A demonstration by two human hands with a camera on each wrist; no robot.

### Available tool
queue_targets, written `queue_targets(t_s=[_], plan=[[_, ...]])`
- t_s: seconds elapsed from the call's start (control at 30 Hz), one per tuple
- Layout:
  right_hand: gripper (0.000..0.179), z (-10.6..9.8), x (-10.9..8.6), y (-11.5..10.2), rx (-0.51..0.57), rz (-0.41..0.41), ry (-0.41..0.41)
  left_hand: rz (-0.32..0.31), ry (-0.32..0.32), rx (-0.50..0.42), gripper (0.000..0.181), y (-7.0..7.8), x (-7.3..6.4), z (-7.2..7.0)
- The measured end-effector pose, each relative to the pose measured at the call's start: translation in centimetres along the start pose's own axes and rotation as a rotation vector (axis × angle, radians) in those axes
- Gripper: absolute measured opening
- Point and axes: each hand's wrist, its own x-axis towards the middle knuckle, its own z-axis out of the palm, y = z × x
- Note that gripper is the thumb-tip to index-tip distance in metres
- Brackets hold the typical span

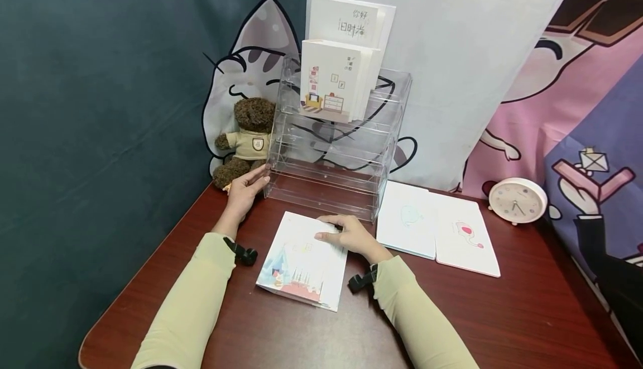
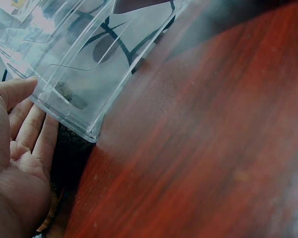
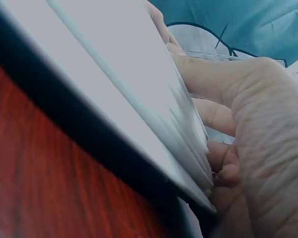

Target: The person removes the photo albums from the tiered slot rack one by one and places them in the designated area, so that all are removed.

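Note:
Two stacked white notebooks (image 1: 297, 260) with a drawn room scene lie on the table below the rack, the lower one showing along the right side. My right hand (image 1: 351, 238) grips their upper right part, thumb on the cover; in the right wrist view its curled fingers (image 3: 219, 153) are at the page edges. A clear tiered rack (image 1: 326, 190) stands behind. My left hand (image 1: 245, 193) touches its left side near the base. In the left wrist view the thumb (image 2: 22, 90) is at the rack's edge, with the other fingers extended along the outside.
White notebooks (image 1: 326, 81) stand in the rack's upper tiers. To its right, two white booklets (image 1: 409, 218) with animal drawings lie side by side, near a round clock (image 1: 517, 200). A brown teddy bear (image 1: 248, 140) sits left of the rack, by the table's edge.

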Motion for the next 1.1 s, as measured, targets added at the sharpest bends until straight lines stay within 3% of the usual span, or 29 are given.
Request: queue_targets(t_s=[0.4, 0.67, 1.1], plan=[[0.047, 0.09, -0.24, 0.18, -0.046, -0.027, 0.01, 0.076, 0.004, -0.051, 0.049, -0.51, -0.18, 0.19], [0.036, 0.16, 0.04, 0.47, -0.031, -0.109, -0.025, 0.075, -0.006, -0.064, 0.05, -0.32, -0.05, 0.23], [0.034, 0.2, 0.0, 0.39, -0.056, -0.121, -0.018, 0.05, 0.01, -0.039, 0.051, -0.32, -0.15, 0.21]])
